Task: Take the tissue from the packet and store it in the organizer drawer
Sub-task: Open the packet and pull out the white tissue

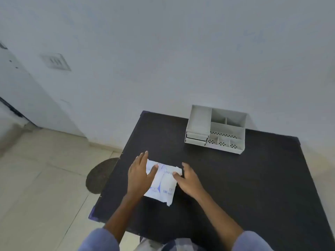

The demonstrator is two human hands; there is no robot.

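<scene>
The left hand (140,175) is lying flat and open on the tissue packet (161,182), pinning it to the near surface (244,187) while the right hand (187,180) is pinching its right edge, likely to open it, with the organizer (216,129) sitting far right, drawers apparently closed.
</scene>
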